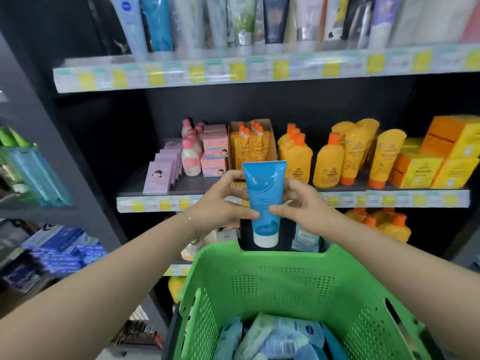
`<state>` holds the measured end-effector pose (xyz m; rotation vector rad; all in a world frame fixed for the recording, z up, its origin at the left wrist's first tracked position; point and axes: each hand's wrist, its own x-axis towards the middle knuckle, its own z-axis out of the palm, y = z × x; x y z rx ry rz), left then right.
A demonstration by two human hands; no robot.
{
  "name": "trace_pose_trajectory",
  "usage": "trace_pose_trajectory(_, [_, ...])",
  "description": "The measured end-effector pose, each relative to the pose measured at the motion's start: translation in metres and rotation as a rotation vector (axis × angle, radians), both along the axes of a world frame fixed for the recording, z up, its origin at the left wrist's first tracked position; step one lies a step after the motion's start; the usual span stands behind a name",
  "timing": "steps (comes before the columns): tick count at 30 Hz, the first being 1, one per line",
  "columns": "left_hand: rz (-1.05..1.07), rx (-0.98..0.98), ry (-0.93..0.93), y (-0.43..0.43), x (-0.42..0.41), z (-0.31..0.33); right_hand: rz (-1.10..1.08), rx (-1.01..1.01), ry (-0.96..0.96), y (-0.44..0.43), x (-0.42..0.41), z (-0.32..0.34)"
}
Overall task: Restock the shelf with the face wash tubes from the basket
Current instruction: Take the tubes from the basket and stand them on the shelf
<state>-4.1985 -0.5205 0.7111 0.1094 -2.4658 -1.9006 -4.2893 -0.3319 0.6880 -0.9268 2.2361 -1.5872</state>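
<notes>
The left hand (pixel 220 203) and the right hand (pixel 296 201) are both clamping the blue face wash tube (pixel 262 188) at mid-body. Each thumb is pressing on the front face while the fingers are curling round the side edges. The tube is standing upright, white cap (pixel 266 240) down and flat crimped end up. It is hanging in the air just above the far rim of the green basket (pixel 285 281), in front of the middle shelf (pixel 179 187). More loose tubes (pixel 275 336) are lying in the basket bottom.

Judged step: the tube is travelling from basket to shelf row.

1. Target. The middle shelf is carrying yellow bottles (pixel 327 165) and pink bottles (pixel 191 157). The standing tubes (pixel 155 24) are lining the top shelf (pixel 85 61), so that row is probably the one being restocked. The view there is blurring, so an open slot is not showing.
2. Orientation. The cap-down attitude is already matching the shelved stock; no turning is needed.
3. Grip. For the lift, one hand should be taking the tube low on the body while the other is parting the neighbours.
4. Clearance. The cap should be passing over the price-label strip (pixel 233 71) before lowering.
5. Hazard. The shelved tubes are leaning; a sideways push is likely to topple several.
</notes>
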Motion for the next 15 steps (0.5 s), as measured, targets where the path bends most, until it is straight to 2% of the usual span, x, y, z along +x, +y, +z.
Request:
trace_pose_trajectory(6, [0.031, 0.033, 0.138, 0.001, -0.007, 0.036, 0.054, -0.084, 0.067, -0.013, -0.009, 0.055])
trace_pose_trajectory(15, [0.088, 0.053, 0.273, -0.016, -0.017, 0.094, 0.075, -0.026, 0.199, -0.035, -0.022, 0.124])
